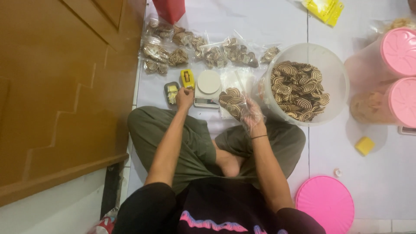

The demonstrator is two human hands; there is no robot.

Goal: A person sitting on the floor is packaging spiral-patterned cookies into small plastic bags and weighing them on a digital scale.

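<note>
Right now the right hand (252, 116) has its grip around a cookie bag (232, 102) (clear), left hand (185, 98) fisted nearby.

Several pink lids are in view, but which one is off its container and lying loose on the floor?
The pink lid at lower right, beside the person's knee, lies flat alone on the floor. The two other pink lids sit closed on the tubs at the right edge.

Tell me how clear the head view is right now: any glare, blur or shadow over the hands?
Head view: even, soft light, no hard shadows on the left hand or right hand; slight overall softness; glare on the bag blurs the cookies inside; the white floor looks washed out; edges bend a little from the wide lens.
</note>
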